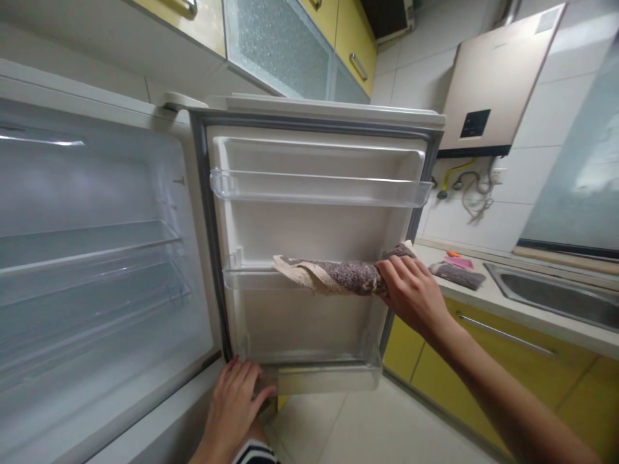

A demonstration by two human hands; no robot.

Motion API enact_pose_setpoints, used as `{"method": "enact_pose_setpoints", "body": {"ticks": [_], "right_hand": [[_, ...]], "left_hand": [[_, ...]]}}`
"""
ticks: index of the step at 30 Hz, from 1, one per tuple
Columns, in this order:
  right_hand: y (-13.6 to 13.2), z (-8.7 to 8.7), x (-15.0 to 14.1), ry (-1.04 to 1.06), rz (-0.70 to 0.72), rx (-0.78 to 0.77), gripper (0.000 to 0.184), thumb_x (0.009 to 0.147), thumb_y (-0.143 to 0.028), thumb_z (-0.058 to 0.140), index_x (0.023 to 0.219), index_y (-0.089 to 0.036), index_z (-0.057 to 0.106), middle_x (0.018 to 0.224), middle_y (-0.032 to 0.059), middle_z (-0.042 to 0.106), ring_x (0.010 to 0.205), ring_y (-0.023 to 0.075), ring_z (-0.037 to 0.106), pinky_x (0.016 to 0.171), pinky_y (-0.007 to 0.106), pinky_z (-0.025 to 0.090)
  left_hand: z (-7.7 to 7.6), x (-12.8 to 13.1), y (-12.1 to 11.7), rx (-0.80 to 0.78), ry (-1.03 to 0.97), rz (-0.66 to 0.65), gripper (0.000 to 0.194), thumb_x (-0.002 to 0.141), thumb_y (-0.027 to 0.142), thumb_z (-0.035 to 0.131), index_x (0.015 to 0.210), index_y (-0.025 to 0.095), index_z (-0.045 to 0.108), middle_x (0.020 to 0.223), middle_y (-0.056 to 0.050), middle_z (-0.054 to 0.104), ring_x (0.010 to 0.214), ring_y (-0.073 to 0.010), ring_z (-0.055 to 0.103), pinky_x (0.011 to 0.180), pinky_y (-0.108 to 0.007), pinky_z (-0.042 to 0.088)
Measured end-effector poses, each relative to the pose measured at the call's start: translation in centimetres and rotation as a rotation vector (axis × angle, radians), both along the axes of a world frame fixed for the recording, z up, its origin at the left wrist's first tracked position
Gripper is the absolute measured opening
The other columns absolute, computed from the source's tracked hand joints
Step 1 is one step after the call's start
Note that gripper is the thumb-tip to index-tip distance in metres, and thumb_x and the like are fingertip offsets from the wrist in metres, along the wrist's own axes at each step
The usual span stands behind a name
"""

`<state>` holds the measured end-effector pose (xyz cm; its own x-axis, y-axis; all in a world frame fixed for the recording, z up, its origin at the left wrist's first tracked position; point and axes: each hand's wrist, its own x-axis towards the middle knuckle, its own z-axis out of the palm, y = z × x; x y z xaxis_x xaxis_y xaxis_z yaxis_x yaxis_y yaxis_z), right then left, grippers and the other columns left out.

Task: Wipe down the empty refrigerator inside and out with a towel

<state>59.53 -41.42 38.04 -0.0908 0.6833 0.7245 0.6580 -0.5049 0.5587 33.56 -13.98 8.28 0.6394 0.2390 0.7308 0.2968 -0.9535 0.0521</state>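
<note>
1. Cloth (333,276), 1, grey and cream, bunched lengthwise: extended before the middle bin (251,279) of the open fridge door (309,229).
2. Right hand (416,290): fingers were clamped round the cloth.
3. Left hand (235,399): thumb stood apart from fingers, near the door's lower corner.

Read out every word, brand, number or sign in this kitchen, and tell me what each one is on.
No text is readable.
Dark panel on the water heater: marks too small and blurred.
Pale patch on its upper corner: nothing legible.
Fridge door and rolled cloth: no lettering visible.
</note>
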Motion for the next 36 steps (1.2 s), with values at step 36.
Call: {"method": "enact_pose_setpoints", "body": {"ticks": [36], "right_hand": [[21.9, -2.5, -16.8, 0.064, 0.210, 0.213, 0.019, 0.106, -0.011, 0.058, 0.091, -0.022, 0.054, 0.085, 0.0044, 0.060, 0.082, 0.0241, 0.047, 0.078, 0.039, 0.029]], "left_hand": [[-0.2, -0.1, -0.1, 0.045, -0.220, -0.037, 0.034, 0.098, 0.050, 0.080, 0.112, 0.022, 0.065, 0.101, -0.003, 0.077, 0.099, -0.0255, 0.076, 0.108, -0.050, 0.058]]}}
